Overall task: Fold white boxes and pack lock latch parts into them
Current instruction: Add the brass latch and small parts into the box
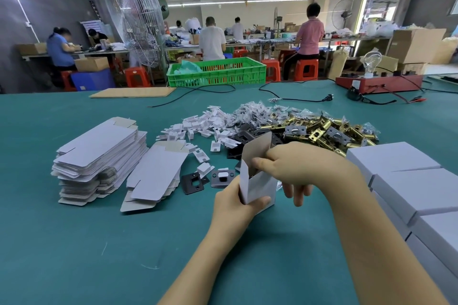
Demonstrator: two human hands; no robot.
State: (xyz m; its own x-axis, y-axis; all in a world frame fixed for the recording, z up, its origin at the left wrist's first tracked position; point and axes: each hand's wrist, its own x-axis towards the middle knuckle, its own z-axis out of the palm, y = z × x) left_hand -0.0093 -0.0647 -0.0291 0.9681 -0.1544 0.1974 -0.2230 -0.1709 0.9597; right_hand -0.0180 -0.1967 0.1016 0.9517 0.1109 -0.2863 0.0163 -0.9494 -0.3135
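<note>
Head view: the left hand is gripping the lower part of a small white cardboard box, standing upright with its top flap open, above the teal felt-like desk. The right hand is reaching its thumb into the box mouth; whether it is holding anything I cannot tell. Flat box blanks are lying stacked at left. Brass latch bolts and black strike plates are lying beyond. Closed white boxes are sitting stacked at right.

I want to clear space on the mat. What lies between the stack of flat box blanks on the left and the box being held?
In the head view, between the flat blanks and the held box lie two black plates and scattered white inserts on the mat.
</note>
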